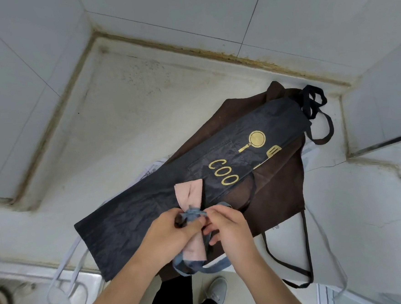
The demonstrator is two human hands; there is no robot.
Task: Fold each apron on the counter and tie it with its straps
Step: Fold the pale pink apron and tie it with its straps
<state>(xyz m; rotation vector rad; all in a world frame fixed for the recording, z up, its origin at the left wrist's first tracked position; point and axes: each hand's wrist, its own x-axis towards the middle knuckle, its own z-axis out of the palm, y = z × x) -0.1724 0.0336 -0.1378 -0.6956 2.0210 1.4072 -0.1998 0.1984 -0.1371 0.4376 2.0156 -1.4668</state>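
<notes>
Both hands, left hand and right hand, pinch blue straps knotted around a folded pink apron, half hidden; the dark apron beneath reads "COO".

You had soft, even daylight with only weak shadows and no glare; the wide lens bent the edges, and the corners looked slightly blurred.

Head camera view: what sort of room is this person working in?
Probably a kitchen: a pale stone-like counter set into a corner of tiled walls, and a dark apron printed with a gold frying pan.
</notes>
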